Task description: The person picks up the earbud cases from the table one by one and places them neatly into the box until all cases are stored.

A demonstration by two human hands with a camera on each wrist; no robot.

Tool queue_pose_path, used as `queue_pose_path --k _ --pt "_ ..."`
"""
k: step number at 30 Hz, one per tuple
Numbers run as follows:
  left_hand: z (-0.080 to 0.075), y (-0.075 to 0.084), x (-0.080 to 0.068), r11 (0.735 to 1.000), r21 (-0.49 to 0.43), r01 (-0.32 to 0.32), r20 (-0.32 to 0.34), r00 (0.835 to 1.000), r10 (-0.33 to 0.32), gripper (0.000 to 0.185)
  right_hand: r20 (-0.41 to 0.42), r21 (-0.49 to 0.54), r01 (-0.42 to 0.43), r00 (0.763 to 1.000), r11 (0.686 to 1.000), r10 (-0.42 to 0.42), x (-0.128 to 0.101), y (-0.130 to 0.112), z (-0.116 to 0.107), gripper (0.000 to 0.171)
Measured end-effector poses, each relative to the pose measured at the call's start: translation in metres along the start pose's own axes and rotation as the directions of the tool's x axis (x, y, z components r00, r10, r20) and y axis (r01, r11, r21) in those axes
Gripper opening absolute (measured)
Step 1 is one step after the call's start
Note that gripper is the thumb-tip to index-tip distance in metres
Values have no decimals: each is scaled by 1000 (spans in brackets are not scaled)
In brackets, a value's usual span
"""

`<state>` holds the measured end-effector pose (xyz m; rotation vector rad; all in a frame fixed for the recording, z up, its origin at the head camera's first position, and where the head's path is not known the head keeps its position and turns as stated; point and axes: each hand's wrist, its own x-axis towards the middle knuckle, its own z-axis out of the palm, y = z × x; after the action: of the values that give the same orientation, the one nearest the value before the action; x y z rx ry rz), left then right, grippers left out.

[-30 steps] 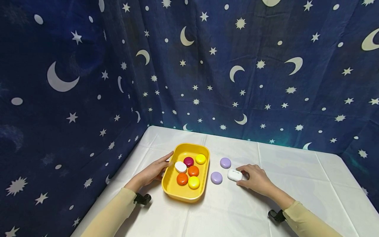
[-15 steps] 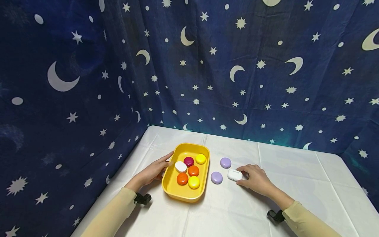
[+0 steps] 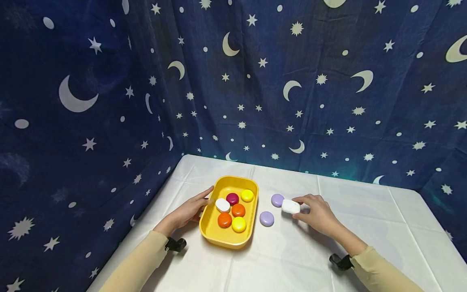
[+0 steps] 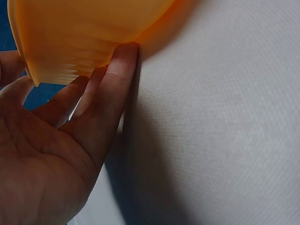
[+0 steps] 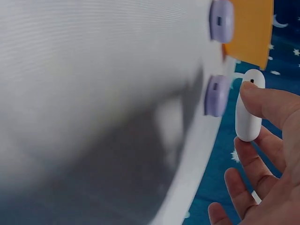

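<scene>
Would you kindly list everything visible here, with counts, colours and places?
tray: one, yellow, on the table's left part.
round cases in the tray: six; one white, one dark red, two yellow, two orange.
purple cases: two, on the cloth right of the tray.
white case: one, oblong, pinched above the cloth.
tablecloth: one, white.
backdrop: dark blue, with moons and stars, behind and left.
left hand: fingers straight against the tray's left wall.
right hand: pinches the white case.
</scene>
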<state>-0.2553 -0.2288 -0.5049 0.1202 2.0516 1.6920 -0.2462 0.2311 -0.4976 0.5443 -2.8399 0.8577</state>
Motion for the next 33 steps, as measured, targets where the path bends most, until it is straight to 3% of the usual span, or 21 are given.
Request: queue_pose_path --k 9,17,24,33 --pt "0 1 0 1000 7 -7 3 1000 7 63 -32 46 26 999 999 -25 17 -23 -9 50" --pt "0 1 0 1000 16 -8 4 1000 7 62 -28 78 109 994 991 -107 43 -62 -4 51" --pt "0 -1 2 1000 24 -3 -9 1000 3 62 37 107 139 989 985 -143 62 -94 8 49" --pt "0 1 1 1000 3 4 -6 1000 -4 61 157 69 155 974 986 -164 77 -128 26 46"
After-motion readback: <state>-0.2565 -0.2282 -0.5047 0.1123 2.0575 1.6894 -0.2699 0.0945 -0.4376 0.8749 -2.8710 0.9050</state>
